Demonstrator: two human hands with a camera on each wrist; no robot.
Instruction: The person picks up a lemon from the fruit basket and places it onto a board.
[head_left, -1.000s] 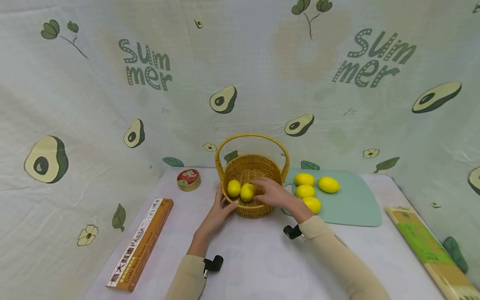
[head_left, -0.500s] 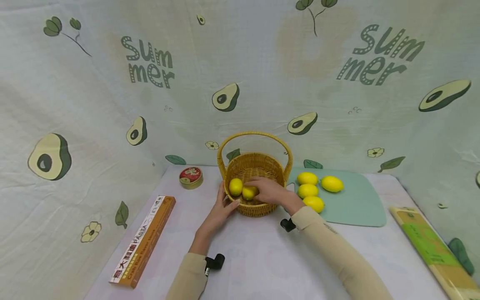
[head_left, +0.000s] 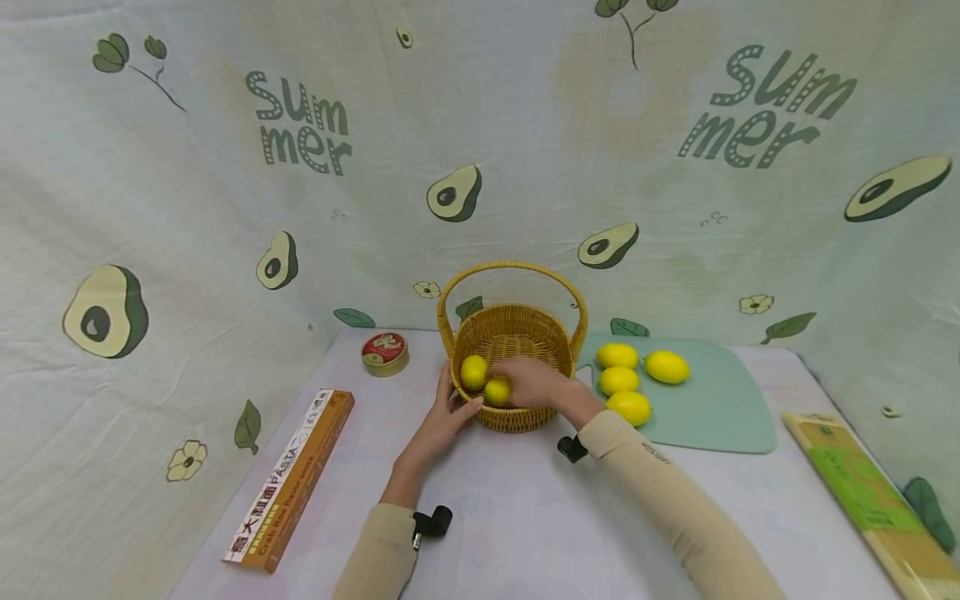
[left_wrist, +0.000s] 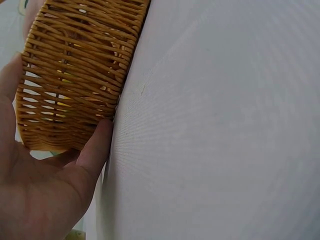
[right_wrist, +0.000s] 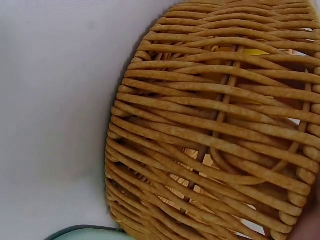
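A wicker basket [head_left: 512,419] with a tall arched handle stands at the back middle of the table. Inside it, on the left, are two lemons: one lemon [head_left: 474,372] by the left wall and a front lemon [head_left: 498,390]. My left hand [head_left: 438,425] holds the basket's front left side; in the left wrist view its fingers spread along the woven wall [left_wrist: 75,75]. Reaching in over the right rim, my right hand [head_left: 528,382] grips the front lemon, its fingertips largely hidden. In the right wrist view the basket wall [right_wrist: 215,120] covers most of that hand.
Several lemons [head_left: 619,381] lie on a pale green cutting board [head_left: 712,408] to the right of the basket. A round red-topped tin [head_left: 385,354] and a pasta box [head_left: 292,479] are on the left. A green and tan packet [head_left: 870,500] lies far right.
My right hand has moved left and down inside the basket and closed round the front lemon. The left hand stays on the basket. The view has shifted slightly.
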